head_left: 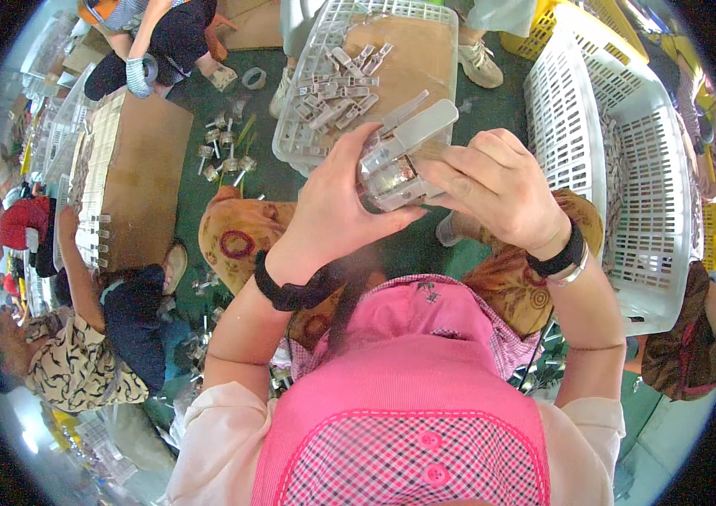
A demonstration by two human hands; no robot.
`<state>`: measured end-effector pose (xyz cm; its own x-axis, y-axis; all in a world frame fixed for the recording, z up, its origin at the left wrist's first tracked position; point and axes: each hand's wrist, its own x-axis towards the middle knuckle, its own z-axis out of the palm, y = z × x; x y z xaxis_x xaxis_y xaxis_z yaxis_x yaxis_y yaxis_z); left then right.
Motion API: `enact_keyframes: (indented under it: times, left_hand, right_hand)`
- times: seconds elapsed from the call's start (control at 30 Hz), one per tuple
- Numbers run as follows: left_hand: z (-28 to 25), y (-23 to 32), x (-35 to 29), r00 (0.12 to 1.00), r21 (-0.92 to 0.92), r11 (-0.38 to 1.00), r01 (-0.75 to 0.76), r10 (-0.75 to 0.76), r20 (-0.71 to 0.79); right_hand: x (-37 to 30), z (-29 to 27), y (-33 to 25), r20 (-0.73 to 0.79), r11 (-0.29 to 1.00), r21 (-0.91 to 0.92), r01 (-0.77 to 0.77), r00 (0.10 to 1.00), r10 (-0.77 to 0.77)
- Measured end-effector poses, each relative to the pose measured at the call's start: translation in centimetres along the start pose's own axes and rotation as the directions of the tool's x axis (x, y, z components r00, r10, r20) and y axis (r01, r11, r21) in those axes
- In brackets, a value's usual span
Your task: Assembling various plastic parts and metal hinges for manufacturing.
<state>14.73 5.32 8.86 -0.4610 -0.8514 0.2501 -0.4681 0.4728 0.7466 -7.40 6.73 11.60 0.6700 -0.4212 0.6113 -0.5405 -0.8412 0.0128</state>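
Above my lap, my left hand point(332, 190) is wrapped round a clear plastic part point(387, 175) with pale, flat levers sticking up from it. Something shiny and metallic shows inside its clear body. From the other side, my right hand point(493, 185) is closed, its fingertips pinching the part's right edge. Those fingertips hide whether a smaller piece sits between them. Just beyond my hands, a pile of similar small clear plastic pieces point(337, 93) lies on a brown cardboard sheet point(408, 59) over a white plastic crate point(289, 143).
White slatted baskets point(653, 169) stand at my right, with a yellow crate point(535, 38) behind. To the left is a cardboard box point(147, 177), and small metal-and-plastic pieces point(225, 148) lie on the green floor. Co-workers point(63, 346) sit at the left and far left.
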Motion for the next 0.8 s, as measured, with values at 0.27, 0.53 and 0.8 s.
enact_keyframes:
  times: [0.27,0.53,0.8]
  left_hand:
    - [0.7,-0.5,0.5,0.994,-0.372,0.923,0.100,-0.106,0.006]
    - [0.1,-0.5,0.4,0.955,-0.693,0.657,0.297,-0.218,0.203]
    - [-0.3,-0.4,-0.1,0.867,-0.712,0.496,0.498,-0.303,0.396]
  right_hand:
    - [1.5,-1.2,1.0,-0.025,0.993,0.029,-0.112,0.993,0.113]
    - [-1.2,-0.5,1.1,-0.047,0.982,0.110,-0.152,0.986,0.158]
    - [-0.3,-1.3,0.9,0.094,0.997,0.053,0.058,0.994,-0.063]
